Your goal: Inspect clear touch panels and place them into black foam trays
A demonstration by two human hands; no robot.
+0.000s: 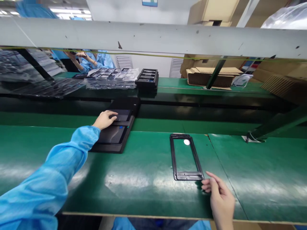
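My left hand (104, 119), in a blue sleeve, reaches out to a black tray (112, 140) holding dark glossy screen panels; its fingers curl onto the edge of the far panel (122, 115). A second dark panel (112, 134) lies in the tray nearer to me. A black rectangular frame (185, 158) lies flat on the green belt (144, 172), with a small white round spot inside its far end. My right hand (219, 196) rests on the belt at the frame's near right corner, fingers loosely bent and apart, holding nothing.
A grey beam (153, 36) crosses overhead. Beyond, a second green surface carries a stack of black trays (147, 78), bagged trays (112, 78) and cardboard stacks (211, 76). Another person in blue (96, 60) works at the far left. A green strut (275, 123) slants at right.
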